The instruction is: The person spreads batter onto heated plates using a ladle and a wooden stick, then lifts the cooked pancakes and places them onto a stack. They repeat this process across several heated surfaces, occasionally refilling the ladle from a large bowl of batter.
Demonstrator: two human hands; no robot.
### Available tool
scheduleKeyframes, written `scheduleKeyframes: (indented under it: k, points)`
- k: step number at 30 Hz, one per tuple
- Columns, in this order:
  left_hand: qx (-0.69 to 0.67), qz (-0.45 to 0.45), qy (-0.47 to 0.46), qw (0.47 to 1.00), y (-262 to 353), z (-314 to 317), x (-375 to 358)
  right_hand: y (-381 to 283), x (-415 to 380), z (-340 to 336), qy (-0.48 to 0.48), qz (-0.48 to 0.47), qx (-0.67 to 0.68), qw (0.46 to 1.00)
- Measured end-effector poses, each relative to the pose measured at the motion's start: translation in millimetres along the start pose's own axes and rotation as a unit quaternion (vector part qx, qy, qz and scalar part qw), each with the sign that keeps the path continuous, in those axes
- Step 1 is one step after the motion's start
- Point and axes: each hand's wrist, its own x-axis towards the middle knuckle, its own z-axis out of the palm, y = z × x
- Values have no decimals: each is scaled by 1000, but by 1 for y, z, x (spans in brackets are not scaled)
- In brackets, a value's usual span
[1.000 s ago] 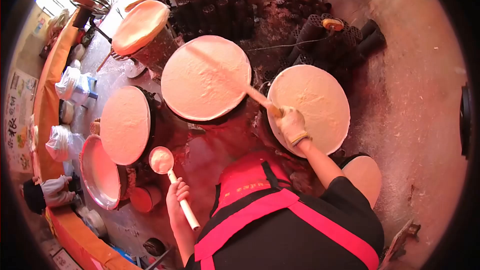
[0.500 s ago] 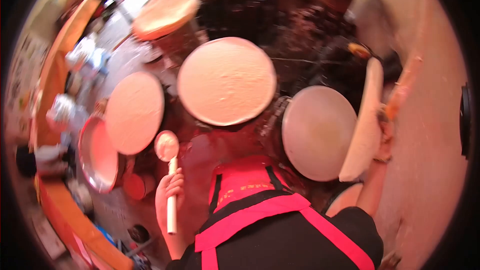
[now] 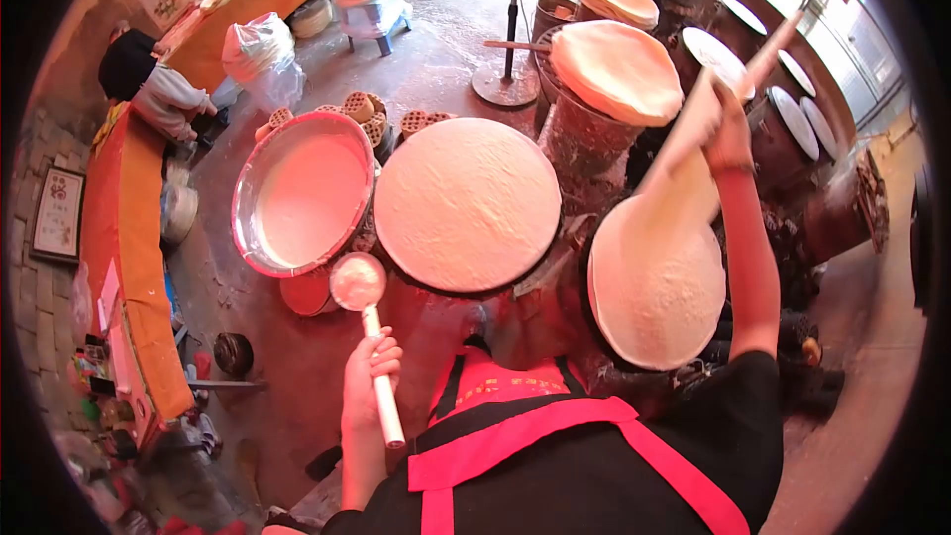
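My left hand (image 3: 372,367) is wrapped round the white handle of a ladle (image 3: 358,282), whose bowl lies close by the red rim of a large batter basin (image 3: 241,238). My right hand (image 3: 730,134) grips a long pale scraper (image 3: 690,134), blurred by motion. Its blade slants down over the right-hand round griddle, overlapping the thin pancake (image 3: 659,312) there. Between my hands, a wide pancake (image 3: 468,203) with a bumpy surface covers the middle griddle.
Behind on the right, a stack of finished pancakes (image 3: 619,72) rests on a drum. More round griddles (image 3: 790,122) line the back right. Perforated coal briquettes (image 3: 365,111) stand behind the basin. A fan stand (image 3: 507,89) is farther back. A person (image 3: 163,84) bends by the orange-covered counter (image 3: 147,287) at left.
The view has swung round to the right. My right hand has moved forward and up, carrying the scraper from beside the right griddle to over it. The ladle stays in my left hand.
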Motion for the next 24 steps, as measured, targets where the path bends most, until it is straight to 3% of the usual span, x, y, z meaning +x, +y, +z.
scheduleKeyframes:
  k: [3, 5, 9, 11, 14, 17, 19, 20, 21, 24]
  points:
    - [-48, 21, -16, 998, 46, 6, 13, 0, 150, 67, -46, -12, 45, 998]
    - [-67, 49, -21, 996, 64, 18, 16, -24, 172, 110, -25, -75, 119, 990]
    - [-114, 21, -51, 992, 95, 25, 24, -29, 252, 77, 14, -113, 130, 985]
    - [-163, 13, -54, 985, 103, 26, 28, -4, 242, 65, 43, -96, 126, 986]
    - [-194, 29, -48, 979, 101, 35, 29, 60, 271, 20, 105, -37, 33, 993]
    - [-195, 67, -24, 978, 90, 53, 30, 140, 287, -17, 255, 40, 13, 966]
    - [-209, 67, -11, 975, 84, 65, 30, 248, 359, -96, 338, 80, -133, 928]
    - [-217, 66, -4, 974, 83, 71, 30, 278, 363, -116, 396, 106, -261, 874]
    - [-217, 64, -3, 974, 80, 75, 30, 253, 312, -79, 450, 62, -209, 866]
    - [-218, 51, -13, 974, 84, 82, 33, 217, 263, -63, 446, 66, -325, 831]
